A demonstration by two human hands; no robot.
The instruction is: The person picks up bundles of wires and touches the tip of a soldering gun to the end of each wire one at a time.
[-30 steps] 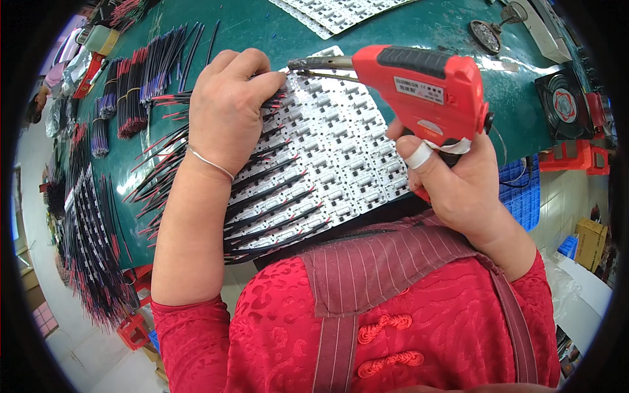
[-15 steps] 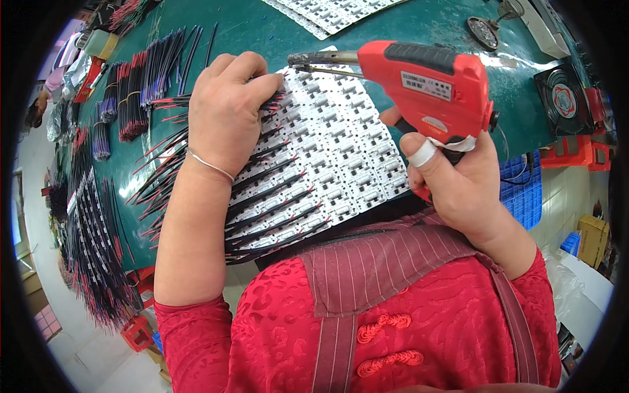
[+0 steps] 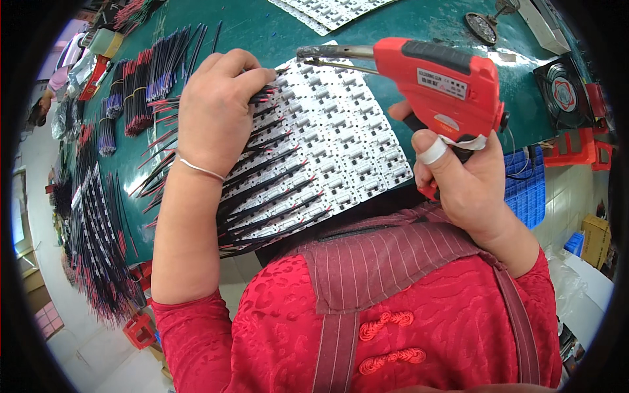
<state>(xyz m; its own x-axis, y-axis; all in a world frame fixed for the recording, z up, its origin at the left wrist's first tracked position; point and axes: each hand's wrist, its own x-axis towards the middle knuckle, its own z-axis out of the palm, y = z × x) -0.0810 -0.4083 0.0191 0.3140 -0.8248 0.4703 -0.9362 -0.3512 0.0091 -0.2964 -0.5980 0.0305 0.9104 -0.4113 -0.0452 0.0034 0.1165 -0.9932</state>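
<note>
My right hand (image 3: 468,187) grips a red soldering gun (image 3: 440,84) by its handle, with a white wrap around the thumb. The gun's metal tip points left, over the far end of a white panel of small circuit boards (image 3: 357,147). My left hand (image 3: 216,114) is at the panel's far left, fingers curled and pinching thin black-and-red wires (image 3: 263,95). Their ends poke out below the fingertips; how many is hidden. Several pairs of black wires (image 3: 272,187) lie in rows across the panel's left part, their red ends on the boards.
Tied wire bundles (image 3: 136,101) lie on the green table (image 3: 262,33) at the left; more wires (image 3: 98,242) hang over its edge. Further panels (image 3: 334,12) lie at the back. A small dish (image 3: 481,29) and a black fan (image 3: 563,95) are at the right.
The soldering gun has shifted slightly to the right. My left hand has moved a little left, and the wire ends under its fingers now show more clearly.
</note>
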